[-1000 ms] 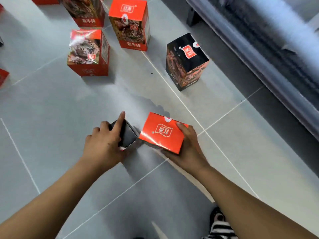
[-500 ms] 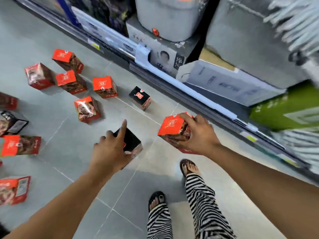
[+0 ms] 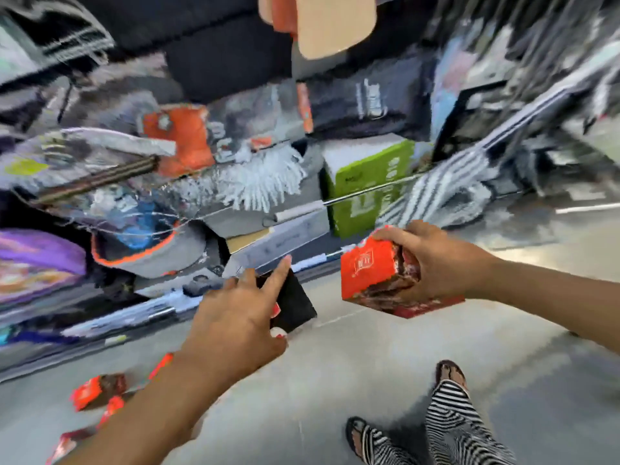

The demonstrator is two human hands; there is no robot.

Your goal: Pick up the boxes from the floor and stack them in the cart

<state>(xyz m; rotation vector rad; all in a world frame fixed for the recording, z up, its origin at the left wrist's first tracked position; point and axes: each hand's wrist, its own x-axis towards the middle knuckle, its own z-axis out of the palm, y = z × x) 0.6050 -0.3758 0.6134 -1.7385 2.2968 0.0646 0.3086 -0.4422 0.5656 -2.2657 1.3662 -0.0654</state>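
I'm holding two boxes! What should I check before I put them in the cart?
1. Right hand grips the red box: ok.
2. Left hand grips the black box: ok, though one finger points out.
3. Cart in sight: not ok, none shows.
4. Floor all picked up: not ok, loose red boxes lie at lower left.
5. Way ahead: cannot tell, the view is blurred.

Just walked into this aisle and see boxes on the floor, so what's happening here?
A person is gathering boxes. The left hand holds a black box and the right hand grips a red box, both lifted off the floor in front of shop shelves. More red boxes lie on the floor at lower left.
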